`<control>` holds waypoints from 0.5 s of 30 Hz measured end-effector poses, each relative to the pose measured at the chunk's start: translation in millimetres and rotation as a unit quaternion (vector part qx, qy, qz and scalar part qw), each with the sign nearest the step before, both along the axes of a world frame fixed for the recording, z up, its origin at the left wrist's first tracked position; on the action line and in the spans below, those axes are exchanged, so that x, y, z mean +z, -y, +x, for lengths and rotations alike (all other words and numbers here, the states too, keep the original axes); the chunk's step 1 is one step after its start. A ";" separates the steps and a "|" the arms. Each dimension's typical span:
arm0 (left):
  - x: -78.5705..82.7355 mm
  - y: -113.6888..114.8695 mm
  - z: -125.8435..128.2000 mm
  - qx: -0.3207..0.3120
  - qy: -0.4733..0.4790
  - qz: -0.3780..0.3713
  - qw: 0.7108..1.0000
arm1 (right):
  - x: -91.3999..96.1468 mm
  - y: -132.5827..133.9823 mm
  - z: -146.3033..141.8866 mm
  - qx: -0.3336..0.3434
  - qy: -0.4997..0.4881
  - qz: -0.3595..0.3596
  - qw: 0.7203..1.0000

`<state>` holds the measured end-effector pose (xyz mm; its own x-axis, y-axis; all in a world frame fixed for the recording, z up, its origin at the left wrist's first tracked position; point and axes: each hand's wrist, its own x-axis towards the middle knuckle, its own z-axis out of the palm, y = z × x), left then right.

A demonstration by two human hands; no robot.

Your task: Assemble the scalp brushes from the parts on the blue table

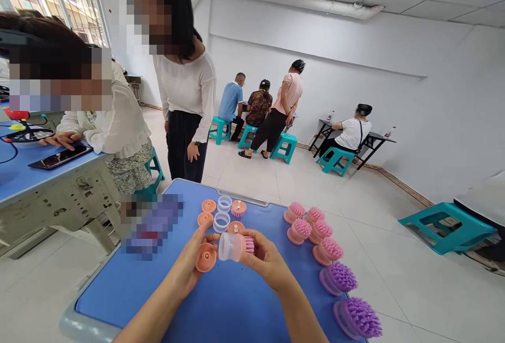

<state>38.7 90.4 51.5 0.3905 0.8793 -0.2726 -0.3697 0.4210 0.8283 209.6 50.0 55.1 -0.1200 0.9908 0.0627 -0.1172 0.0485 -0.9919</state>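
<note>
My left hand (188, 265) is closed on a round orange cap (205, 258), its inner side with a small central stub facing me. In my right hand (271, 263) is a scrub brush head, gripped around its pink bristles (249, 244), with a see-through plastic ring (229, 247) at its left end. The ring and cap are close together; whether they touch I cannot tell. Just beyond my hands lie orange caps (209, 205), two see-through rings (221, 222) and a pink bristle piece (239, 208) with its orange side up.
Along the right of the blue table (221, 306) stand several finished-looking pink brushes (299, 231) and two purple brushes (357, 318). A blurred purple item (153, 226) lies at the left edge. One person (185, 90) stands beyond the table; another sits at a neighbouring desk (51, 174).
</note>
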 end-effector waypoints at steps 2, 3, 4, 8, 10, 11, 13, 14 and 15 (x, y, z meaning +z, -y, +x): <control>3.7 -0.9 -0.8 0.012 0.024 -0.048 0.999 | -0.9 1.9 -2.8 0.003 0.043 0.016 0.999; 4.2 -1.1 -0.9 0.017 0.033 -0.058 0.998 | -1.1 3.0 -4.0 0.007 0.069 0.024 0.997; 3.7 -1.4 -0.9 0.018 0.038 -0.064 0.997 | -1.0 4.1 -5.2 0.010 0.098 0.035 0.995; -2.4 -2.9 0.0 0.025 0.038 -0.088 0.995 | -0.3 6.5 -8.8 0.009 0.186 0.076 0.980; -4.1 -3.7 0.0 0.026 0.043 -0.103 0.993 | -0.7 6.2 -10.3 0.009 0.205 0.078 0.976; -4.1 -3.8 -0.3 0.025 0.054 -0.110 0.992 | -1.2 5.7 -10.9 0.008 0.212 0.076 0.974; -2.6 -3.6 -1.5 0.017 0.091 -0.116 0.989 | -2.5 4.8 -11.9 0.001 0.218 0.066 0.974; -1.4 -3.1 -2.4 0.010 0.111 -0.115 0.987 | -3.1 4.3 -12.1 -0.003 0.215 0.060 0.975; -0.4 -2.6 -3.3 0.002 0.127 -0.109 0.986 | -3.5 4.0 -12.2 -0.007 0.210 0.054 0.976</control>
